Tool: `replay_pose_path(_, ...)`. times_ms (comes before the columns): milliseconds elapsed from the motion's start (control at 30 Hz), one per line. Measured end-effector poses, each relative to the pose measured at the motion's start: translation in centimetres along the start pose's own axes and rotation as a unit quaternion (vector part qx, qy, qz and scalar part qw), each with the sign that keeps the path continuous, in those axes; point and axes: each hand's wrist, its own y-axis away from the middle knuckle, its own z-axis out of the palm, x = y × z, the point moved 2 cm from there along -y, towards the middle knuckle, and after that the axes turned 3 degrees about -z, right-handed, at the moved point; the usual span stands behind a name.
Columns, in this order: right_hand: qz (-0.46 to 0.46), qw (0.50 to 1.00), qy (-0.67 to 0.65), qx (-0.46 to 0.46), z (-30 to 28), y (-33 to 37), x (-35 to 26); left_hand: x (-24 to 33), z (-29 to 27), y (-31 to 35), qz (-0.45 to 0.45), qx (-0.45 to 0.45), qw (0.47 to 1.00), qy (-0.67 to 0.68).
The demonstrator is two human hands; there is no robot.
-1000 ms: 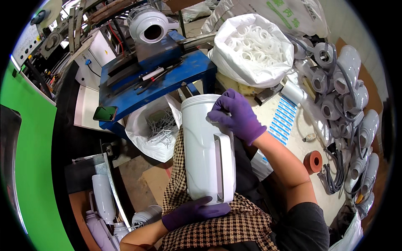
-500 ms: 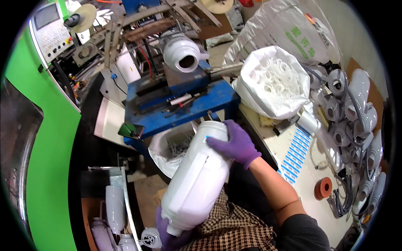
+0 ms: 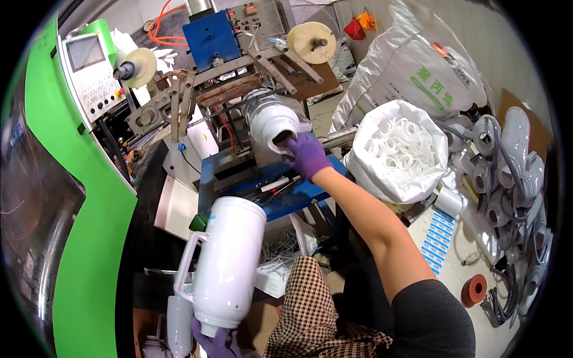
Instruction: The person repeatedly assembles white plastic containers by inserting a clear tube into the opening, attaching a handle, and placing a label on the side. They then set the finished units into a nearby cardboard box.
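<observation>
1 glossy white handled jug (image 3: 231, 262) in left fingers (image 3: 222, 342), right fingers (image 3: 296, 147) at 2nd jug (image 3: 271, 122), grip unclear

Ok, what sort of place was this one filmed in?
Probably a factory workshop turning out moulded goods: a large green machine with a control panel, an open white sack full of white rings, and a pile of similar grey hollow parts on the right.
</observation>
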Motion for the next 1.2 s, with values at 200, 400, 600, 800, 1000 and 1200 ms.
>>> replay_pose_path(200,-0.101,0.970,-0.107,0.192,-16.8,19.5,-3.8,4.3,4.6,-7.1,0.114,-0.061,0.991,-0.027)
replay_pose_path(400,0.370,0.655,-0.603,0.265,-27.3,46.0,4.1,3.9,20.9,-15.2,0.477,-0.167,0.800,-0.323)
replay_pose_path(600,0.456,0.723,-0.493,0.163,-32.6,39.1,1.0,3.2,40.1,-18.4,0.587,-0.168,0.565,-0.556)
replay_pose_path(800,0.173,0.867,-0.460,0.078,-29.3,34.3,4.9,3.3,43.7,-25.1,0.541,-0.248,0.469,-0.652)
replay_pose_path(1000,0.170,0.791,-0.587,-0.024,-26.5,22.6,-1.8,7.9,38.2,-10.5,0.230,-0.686,0.642,-0.254)
replay_pose_path(1200,0.073,0.608,-0.790,-0.025,-23.5,20.2,-5.1,14.4,27.3,-4.0,0.026,-0.771,0.624,-0.125)
